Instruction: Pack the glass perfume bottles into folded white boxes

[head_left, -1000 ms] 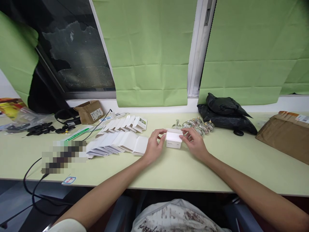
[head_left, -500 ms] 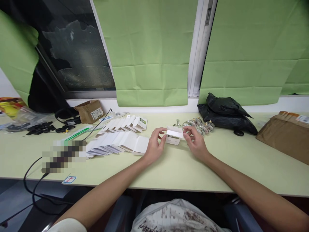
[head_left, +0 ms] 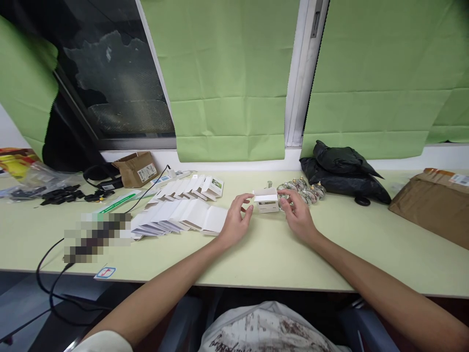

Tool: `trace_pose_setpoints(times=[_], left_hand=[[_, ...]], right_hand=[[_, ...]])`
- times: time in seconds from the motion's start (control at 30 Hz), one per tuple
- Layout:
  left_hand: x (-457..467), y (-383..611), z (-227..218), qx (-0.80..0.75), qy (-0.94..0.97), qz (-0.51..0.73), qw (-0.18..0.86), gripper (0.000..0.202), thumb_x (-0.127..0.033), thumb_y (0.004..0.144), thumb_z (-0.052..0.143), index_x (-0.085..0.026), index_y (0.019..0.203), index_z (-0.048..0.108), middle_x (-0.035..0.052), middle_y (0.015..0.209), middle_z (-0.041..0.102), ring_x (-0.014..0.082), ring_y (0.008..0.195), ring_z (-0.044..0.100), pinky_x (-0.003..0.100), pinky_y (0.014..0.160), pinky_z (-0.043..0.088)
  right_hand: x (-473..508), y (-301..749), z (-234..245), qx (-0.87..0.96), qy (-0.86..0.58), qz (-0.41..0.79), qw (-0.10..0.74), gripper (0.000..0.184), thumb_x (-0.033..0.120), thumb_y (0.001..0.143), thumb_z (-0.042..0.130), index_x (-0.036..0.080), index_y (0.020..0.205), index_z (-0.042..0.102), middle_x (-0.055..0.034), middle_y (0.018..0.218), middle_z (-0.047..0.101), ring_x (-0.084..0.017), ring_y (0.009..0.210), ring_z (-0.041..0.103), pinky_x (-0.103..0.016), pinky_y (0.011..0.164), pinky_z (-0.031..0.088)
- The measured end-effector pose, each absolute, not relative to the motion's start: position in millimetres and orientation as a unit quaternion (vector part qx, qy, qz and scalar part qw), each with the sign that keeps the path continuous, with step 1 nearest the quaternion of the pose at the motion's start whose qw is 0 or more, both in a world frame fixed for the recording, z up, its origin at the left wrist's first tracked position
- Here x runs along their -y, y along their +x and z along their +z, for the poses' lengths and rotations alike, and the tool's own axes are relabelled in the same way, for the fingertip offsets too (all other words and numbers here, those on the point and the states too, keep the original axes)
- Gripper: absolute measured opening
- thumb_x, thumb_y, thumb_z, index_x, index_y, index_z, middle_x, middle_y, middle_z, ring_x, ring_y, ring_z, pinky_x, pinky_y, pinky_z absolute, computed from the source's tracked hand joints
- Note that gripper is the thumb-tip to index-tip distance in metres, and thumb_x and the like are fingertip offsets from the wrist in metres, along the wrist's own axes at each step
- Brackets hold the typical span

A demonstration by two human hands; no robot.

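A small white carton (head_left: 268,207) sits upright in front of me with its top flap raised; a dark green patch and print show on its front. My left hand (head_left: 238,218) is at its left side, thumb and index apart, the index tip by the flap's corner. At the right edge, my right hand (head_left: 297,213) has thumb and index against the carton. Just behind it stands a small glass bottle (head_left: 269,184), mostly hidden. Several round glass bottles with gold-coloured tops (head_left: 303,188) are grouped beyond my right hand.
Several white cartons (head_left: 194,213) lie in overlapping rows on the left of the table (head_left: 278,259). Black plastic bags (head_left: 340,168) and a large brown parcel (head_left: 432,205) are on the right. A small cardboard box (head_left: 136,168), cables and black parts lie far left.
The carton has turned more upright, so its printed front faces me more squarely. My left thumb has come slightly away from it. The glass bottle behind is more covered.
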State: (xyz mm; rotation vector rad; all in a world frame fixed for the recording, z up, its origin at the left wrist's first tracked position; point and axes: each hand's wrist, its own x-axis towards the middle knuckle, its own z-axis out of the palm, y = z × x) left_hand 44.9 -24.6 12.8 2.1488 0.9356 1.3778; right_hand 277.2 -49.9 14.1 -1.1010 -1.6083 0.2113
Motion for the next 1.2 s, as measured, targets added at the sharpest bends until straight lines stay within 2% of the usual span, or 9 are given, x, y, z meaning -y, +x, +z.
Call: trace_pose_setpoints(times=[0.3,0.37,0.53,0.67,0.8,0.9,1.0,1.2], left_hand=[[31,44,19,-0.303,0.81,0.463,0.193,0.039,-0.028,0.106,0.048,-0.035,0.144,0.056,0.0085,0.154,0.049,0.0252,0.142,0.048,0.04,0.099,0.055],[31,45,19,-0.303,0.812,0.463,0.187,0.036,-0.027,0.106,0.05,-0.034,0.14,0.059,0.0088,0.151,0.051,0.0252,0.141,0.049,0.039,0.097,0.055],[27,50,20,-0.32,0.79,0.499,0.159,0.019,-0.029,0.104,0.056,-0.029,0.117,0.069,0.0092,0.129,0.059,0.0239,0.127,0.057,0.034,0.086,0.054],[26,53,21,-0.313,0.778,0.526,0.145,0.015,-0.029,0.105,0.056,-0.027,0.112,0.069,0.0089,0.122,0.061,0.022,0.117,0.06,0.033,0.081,0.052],[27,52,23,-0.293,0.778,0.54,0.13,0.014,-0.028,0.105,0.055,-0.027,0.112,0.067,0.0076,0.118,0.064,0.0208,0.112,0.062,0.033,0.078,0.051],[28,51,24,-0.284,0.78,0.544,0.122,0.014,-0.028,0.106,0.054,-0.026,0.114,0.065,0.0076,0.118,0.065,0.0207,0.111,0.062,0.034,0.079,0.052],[30,49,25,-0.28,0.79,0.533,0.112,0.015,-0.026,0.106,0.053,-0.026,0.116,0.064,0.0076,0.118,0.067,0.0213,0.113,0.062,0.036,0.083,0.053],[30,47,22,-0.286,0.8,0.521,0.083,0.019,-0.026,0.104,0.056,-0.026,0.122,0.062,0.0089,0.119,0.064,0.0204,0.102,0.061,0.037,0.083,0.052]], right_hand=[[48,278,15,0.684,-0.446,0.079,0.572,0.036,0.046,0.108,0.041,0.027,0.128,0.065,-0.0111,0.128,0.063,-0.028,0.117,0.06,-0.043,0.085,0.057],[48,277,15,0.687,-0.444,0.078,0.569,0.036,0.046,0.108,0.041,0.027,0.128,0.065,-0.0109,0.128,0.063,-0.029,0.118,0.059,-0.044,0.086,0.057],[50,276,16,0.693,-0.437,0.088,0.566,0.037,0.047,0.108,0.041,0.027,0.128,0.065,-0.0123,0.13,0.062,-0.03,0.119,0.059,-0.043,0.08,0.058],[51,276,16,0.7,-0.432,0.089,0.562,0.034,0.045,0.108,0.042,0.027,0.127,0.065,-0.0123,0.131,0.06,-0.03,0.12,0.059,-0.038,0.072,0.058],[52,277,15,0.704,-0.432,0.097,0.556,0.033,0.046,0.107,0.045,0.028,0.127,0.064,-0.0131,0.132,0.056,-0.026,0.103,0.063,-0.036,0.064,0.057],[54,277,14,0.718,-0.424,0.11,0.542,0.032,0.046,0.105,0.051,0.028,0.129,0.062,-0.0128,0.133,0.053,-0.021,0.087,0.063,-0.037,0.066,0.058],[55,277,14,0.736,-0.412,0.126,0.522,0.034,0.047,0.101,0.06,0.028,0.129,0.061,-0.0123,0.135,0.051,-0.018,0.082,0.063,-0.038,0.067,0.06],[51,275,7,0.738,-0.427,0.125,0.508,0.062,0.046,0.092,0.073,0.03,0.144,0.045,-0.0126,0.14,0.046,-0.016,0.076,0.06,-0.039,0.066,0.06]])
